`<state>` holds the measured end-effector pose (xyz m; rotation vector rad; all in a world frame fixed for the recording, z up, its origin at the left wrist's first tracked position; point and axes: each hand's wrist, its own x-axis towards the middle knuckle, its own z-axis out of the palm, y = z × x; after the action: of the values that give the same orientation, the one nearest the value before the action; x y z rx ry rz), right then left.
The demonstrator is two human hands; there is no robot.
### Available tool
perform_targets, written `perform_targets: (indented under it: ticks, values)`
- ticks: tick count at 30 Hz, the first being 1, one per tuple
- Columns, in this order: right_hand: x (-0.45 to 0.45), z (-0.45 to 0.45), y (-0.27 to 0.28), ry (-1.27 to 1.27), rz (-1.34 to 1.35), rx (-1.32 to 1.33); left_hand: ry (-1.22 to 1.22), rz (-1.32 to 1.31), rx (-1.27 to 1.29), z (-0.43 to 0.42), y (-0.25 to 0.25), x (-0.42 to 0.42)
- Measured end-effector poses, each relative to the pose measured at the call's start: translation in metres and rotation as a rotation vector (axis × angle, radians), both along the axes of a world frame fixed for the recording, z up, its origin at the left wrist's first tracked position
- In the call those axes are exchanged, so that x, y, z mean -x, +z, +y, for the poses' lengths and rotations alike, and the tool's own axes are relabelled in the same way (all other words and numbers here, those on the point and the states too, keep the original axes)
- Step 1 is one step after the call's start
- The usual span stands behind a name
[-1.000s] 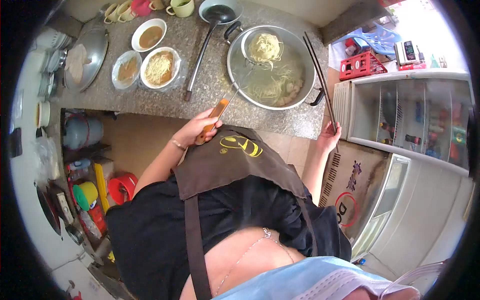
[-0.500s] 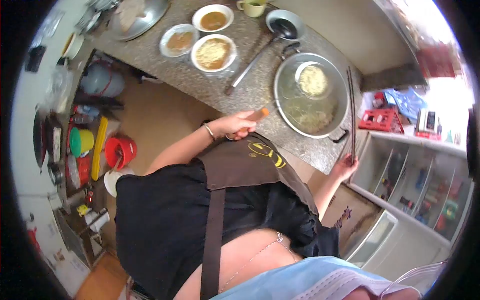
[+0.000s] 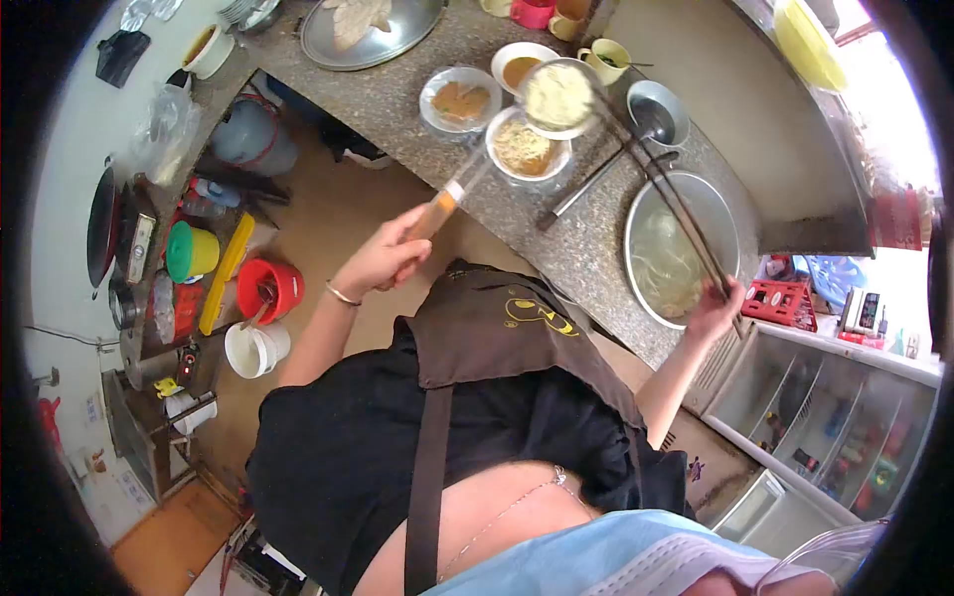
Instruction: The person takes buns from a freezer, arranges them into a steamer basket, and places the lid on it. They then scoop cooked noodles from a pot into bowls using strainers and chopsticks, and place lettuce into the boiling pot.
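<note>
My left hand [image 3: 383, 256] is wrapped round the wooden handle [image 3: 434, 213] of a strainer. The strainer's basket, full of pale noodles [image 3: 558, 96], hangs above the bowls. Below it stands a bowl of noodles in brown broth [image 3: 527, 147]; a bowl of broth [image 3: 522, 68] is behind, partly covered by the basket, and a plastic-lined bowl [image 3: 460, 99] stands to the left. My right hand [image 3: 717, 308] grips long dark chopsticks [image 3: 678, 206], which reach over the pot [image 3: 683, 248] to the basket's right edge. Cloudy liquid and some noodles show in the pot.
A black ladle [image 3: 596, 179] lies on the counter [image 3: 586, 238], its head in a metal bowl [image 3: 660, 111]. Cups [image 3: 605, 62] stand at the back. A metal lid [image 3: 373, 35] is at the back left. Below are a red bucket [image 3: 269, 290] and a white bucket [image 3: 257, 350].
The strainer with noodles has been lifted out of the pot and moved left over the bowls. My right hand has brought the chopsticks across the pot. The view has swung left.
</note>
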<state>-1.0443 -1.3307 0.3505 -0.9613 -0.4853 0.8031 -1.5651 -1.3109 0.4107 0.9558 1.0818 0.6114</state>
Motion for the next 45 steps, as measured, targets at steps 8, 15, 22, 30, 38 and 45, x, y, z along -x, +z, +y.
perform_targets:
  ticks: [8,15,22,30,38,45]
  values:
    - [0.209,0.125,-0.035,0.291,-0.283,0.085,0.107,0.771,-0.558,0.029,-0.046,0.093]
    - [0.260,0.118,-0.033,0.238,-0.338,0.110,0.026,1.038,-0.536,0.048,-0.055,0.115]
    - [0.227,0.080,0.007,0.238,-0.655,0.186,-0.010,1.235,-0.702,0.045,-0.059,0.133]
    - [0.087,-0.009,0.023,-0.291,-0.418,0.154,0.078,1.026,-0.892,0.034,-0.031,0.100]
    - [-0.047,-0.038,-0.023,-0.495,-1.030,0.512,-0.234,0.408,-0.610,0.073,-0.020,-0.088]
    - [-0.154,0.013,-0.087,-0.238,-1.357,0.712,-0.721,0.738,-0.848,0.133,-0.085,-0.318]
